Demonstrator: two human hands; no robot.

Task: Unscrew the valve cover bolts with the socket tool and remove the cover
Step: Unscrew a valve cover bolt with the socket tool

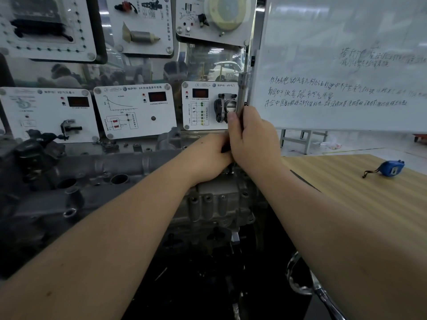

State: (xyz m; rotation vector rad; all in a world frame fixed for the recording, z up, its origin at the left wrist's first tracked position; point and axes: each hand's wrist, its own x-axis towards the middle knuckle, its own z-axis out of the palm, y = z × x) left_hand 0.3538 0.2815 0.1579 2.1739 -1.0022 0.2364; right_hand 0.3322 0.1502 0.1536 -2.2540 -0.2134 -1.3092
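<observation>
Wooden table (360,195); blue tape measure (390,168) lying on it

Socket tool (243,93): silver metal. Engine (215,204): dull grey, black below. Table (360,192) right of engine: tan w/ fine stripes. Tape measure (391,168) on table: blue, black cord. Whiteboard (346,65) above table: white, dark handwriting. Panels (136,112) behind engine: white, red displays.

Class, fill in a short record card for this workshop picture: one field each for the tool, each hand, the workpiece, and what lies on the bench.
tool: socket tool, metal shaft standing upright
right hand: right hand grips the shaft
left hand: left hand curled low beside the right hand at the tool's base; what it holds is hidden
workpiece: engine, grey metal, below both hands
bench: wooden table with a blue tape measure
behind: whiteboard with handwriting
</observation>
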